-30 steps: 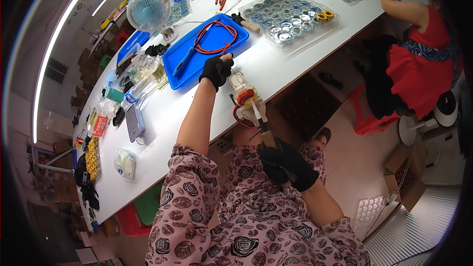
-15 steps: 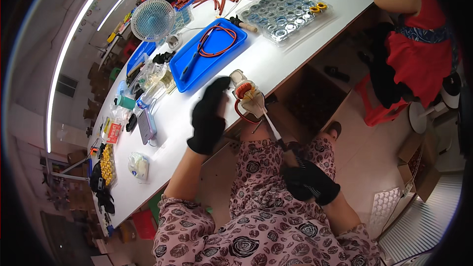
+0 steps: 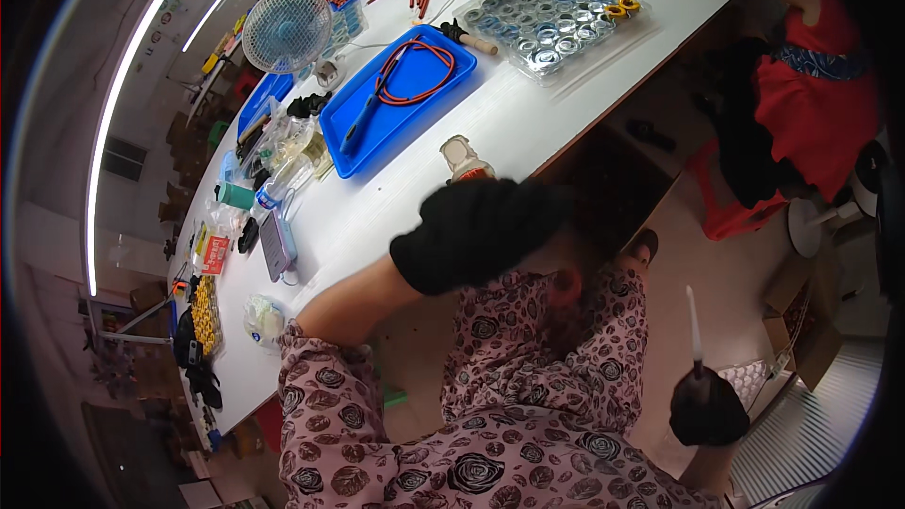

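Note:
At the table's front edge, my black-gloved left hand [image 3: 485, 231] lies across a pale holder [image 3: 462, 155], hiding most of it. A reddish part shows just above the glove. Motion blurs its fingers, and whether they grip anything is hidden. A smeared reddish shape [image 3: 566, 288] hangs below that hand, over my lap. Out to the right, my black-gloved right hand [image 3: 709, 407] is closed round a slender tool [image 3: 695, 325]. The tool's pale, tapering shaft points upward, its handle mostly covered by the fist.
A blue tray [image 3: 351, 162] holds a red-brown cable loop and a blue-handled tool. Behind it stand a fan [image 3: 287, 30] and a clear tray of rings [image 3: 556, 55]. Left are a phone [image 3: 275, 247] and plastic bags. Someone in red [image 3: 811, 104] works at right.
My left hand has moved right and down over the holder, covering the ring-shaped piece on it. My right hand has swung away to the right with the tool, whose tip has left the holder.

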### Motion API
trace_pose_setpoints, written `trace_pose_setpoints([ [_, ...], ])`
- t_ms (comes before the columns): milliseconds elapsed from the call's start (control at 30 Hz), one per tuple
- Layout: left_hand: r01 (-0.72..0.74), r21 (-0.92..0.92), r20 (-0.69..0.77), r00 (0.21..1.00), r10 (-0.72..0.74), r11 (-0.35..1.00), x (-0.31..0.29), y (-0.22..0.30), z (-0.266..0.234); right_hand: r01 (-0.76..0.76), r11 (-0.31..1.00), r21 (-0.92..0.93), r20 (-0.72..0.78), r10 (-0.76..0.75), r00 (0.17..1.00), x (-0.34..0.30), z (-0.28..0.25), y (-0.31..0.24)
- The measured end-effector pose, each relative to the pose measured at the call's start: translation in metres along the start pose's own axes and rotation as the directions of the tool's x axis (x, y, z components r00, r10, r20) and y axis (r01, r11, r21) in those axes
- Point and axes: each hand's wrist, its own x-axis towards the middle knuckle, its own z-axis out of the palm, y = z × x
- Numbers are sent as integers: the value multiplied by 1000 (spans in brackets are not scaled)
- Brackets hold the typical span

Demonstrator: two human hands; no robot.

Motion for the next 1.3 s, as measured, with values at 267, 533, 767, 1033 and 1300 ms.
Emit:
trace_pose_setpoints([
  [267, 658, -671, 146, 568, -810, 341, 18, -130, 47, -132, 988, -78, 185, 145, 972, 116, 69, 3],
  [533, 699, -681, 497, 225, -838, -216, -34, -110, 98, -41, 965, 261, 382, -63, 922, 187, 131, 15],
  [767, 705, -639, 585, 186, -790, -307, -66, -101, 112, -70, 966, 251, 412, -41, 910, 182, 126, 4],
  [1033, 692, -642, 601, 186, -777, -330, -70, -97, 111, -44, 945, 325, 386, -90, 918, 170, 136, 11],
  [1300, 684, -642, 658, 260, -707, -346, -73, -99, 106, -151, 928, 342, 390, 6, 921, 187, 122, 0],
])
